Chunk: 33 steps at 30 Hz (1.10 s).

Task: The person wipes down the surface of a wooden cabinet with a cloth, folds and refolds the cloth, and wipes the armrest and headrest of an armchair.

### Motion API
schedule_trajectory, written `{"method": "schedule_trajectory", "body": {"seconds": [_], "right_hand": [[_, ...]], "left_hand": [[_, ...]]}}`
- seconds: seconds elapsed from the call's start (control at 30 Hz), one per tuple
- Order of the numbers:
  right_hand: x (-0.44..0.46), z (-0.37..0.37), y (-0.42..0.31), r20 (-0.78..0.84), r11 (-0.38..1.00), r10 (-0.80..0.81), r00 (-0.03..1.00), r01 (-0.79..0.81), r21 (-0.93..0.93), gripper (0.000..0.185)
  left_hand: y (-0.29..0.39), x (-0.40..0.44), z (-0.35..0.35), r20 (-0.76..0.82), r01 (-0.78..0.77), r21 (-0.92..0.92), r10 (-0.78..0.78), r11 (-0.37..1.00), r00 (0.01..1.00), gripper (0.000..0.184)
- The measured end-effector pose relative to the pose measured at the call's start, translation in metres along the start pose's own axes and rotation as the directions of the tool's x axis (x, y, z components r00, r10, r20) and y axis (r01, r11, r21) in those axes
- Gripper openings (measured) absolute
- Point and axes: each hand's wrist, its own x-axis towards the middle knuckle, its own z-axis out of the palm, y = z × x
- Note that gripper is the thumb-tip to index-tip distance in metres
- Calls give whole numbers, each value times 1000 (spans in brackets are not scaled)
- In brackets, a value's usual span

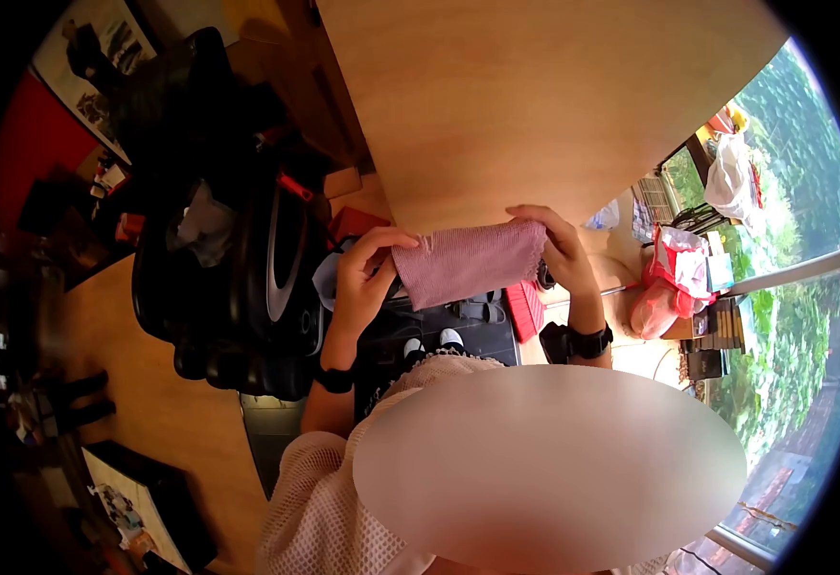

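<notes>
A pink ribbed cloth point(472, 261) is stretched out in the air between my two hands. My left hand point(367, 273) pinches its left edge between thumb and fingers, near a small tear or loose thread along the top. At the right end, my right hand point(565, 251) grips the upper corner, with its fingers partly behind the fabric. The cloth's right edge looks wavy. Dark bands sit on both wrists. Below the cloth, white shoes point(450, 338) stand on a dark tiled floor.
A large wooden panel point(554, 96) rises ahead. To the left stands a bulky black massage chair point(238, 278). A red brush head point(525, 309) lies near the doorway. Red and white bags point(678, 259) and boxes line the window at right. Grey sandals point(482, 311) rest on the floor.
</notes>
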Motion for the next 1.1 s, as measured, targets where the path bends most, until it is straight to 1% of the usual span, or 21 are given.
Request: {"method": "schedule_trajectory", "body": {"seconds": [0.03, 0.1, 0.2, 0.27, 0.3, 0.33, 0.4, 0.47, 0.57, 0.6, 0.63, 0.73, 0.8, 0.83, 0.87, 0.9, 0.97, 1.0, 1.03, 1.07, 1.1], "right_hand": [[3, 5, 2, -62, 998, 33, 998, -30, 52, 56], [7, 11, 8, -113, 995, 67, 991, -59, 81, 49], [13, 15, 24, -129, 995, 93, 987, -89, 33, 34], [15, 19, 41, -209, 989, 145, 967, -140, 39, 34], [17, 20, 49, -280, 978, 210, 937, -198, 70, 34], [18, 21, 56, -346, 962, 274, 898, -252, 106, 34], [19, 19, 59, -387, 915, 392, 835, -311, 256, 33], [22, 21, 32, -330, 827, 494, 805, -317, 464, 31], [18, 31, 41, -355, 889, 384, 853, -237, 392, 26], [20, 37, 31, -343, 937, 289, 894, -191, 292, 25], [21, 35, 32, -356, 943, 286, 890, -195, 272, 24], [21, 36, 40, -417, 962, 263, 870, -201, 187, 21], [25, 41, 45, -490, 978, 209, 846, -189, 91, 20], [27, 42, 47, -494, 984, 172, 852, -174, 44, 18], [27, 44, 48, -496, 987, 136, 858, -159, -4, 17], [29, 46, 48, -495, 988, 100, 863, -144, -52, 15], [39, 52, 45, -563, 975, -151, 813, 29, -220, 15], [43, 51, 40, -566, 939, -248, 786, 52, -339, 15], [47, 49, 35, -564, 889, -342, 752, 63, -454, 15], [50, 43, 26, -539, 808, -405, 738, 14, -589, 14], [52, 39, 17, -504, 707, -464, 728, -39, -707, 13]], "left_hand": [[1, 3, 5, -54, 18, -70, -22, 997, 998, 19], [4, 9, 18, -158, 45, -209, -79, 977, 984, 20], [1, 21, 15, -133, 133, -194, -161, 972, 978, 21], [-4, 24, 15, -169, 166, -178, -197, 970, 966, 22], [-8, 26, 16, -186, 183, -171, -214, 968, 959, 23], [-13, 27, 16, -206, 194, -183, -231, 964, 951, 24], [-23, 26, 15, -248, 216, -207, -265, 954, 932, 25], [-44, 21, 15, -318, 209, -283, -297, 936, 900, 26], [-47, 19, 21, -375, 225, -375, -369, 900, 850, 32], [-45, 18, 23, -391, 236, -405, -401, 883, 829, 33], [-44, 17, 25, -405, 248, -435, -434, 865, 804, 35], [-57, 11, 23, -243, 86, -741, -385, 666, 890, 39], [-56, 9, 33, -390, 95, -452, -292, 887, 873, 39], [-49, 11, 39, -448, 105, -282, -227, 954, 865, 38], [-39, 12, 41, -413, 144, -140, -190, 980, 891, 34], [-41, 12, 41, -427, 141, -100, -171, 985, 888, 32], [-46, 11, 37, -456, 133, -19, -127, 991, 881, 29], [-44, 15, 35, -483, 76, 122, -8, 990, 876, 28], [-43, 20, 33, -492, 23, 262, 113, 965, 863, 27], [-41, 26, 31, -484, -25, 398, 233, 917, 843, 27], [-39, 31, 30, -486, -33, 440, 269, 897, 832, 26]]}}
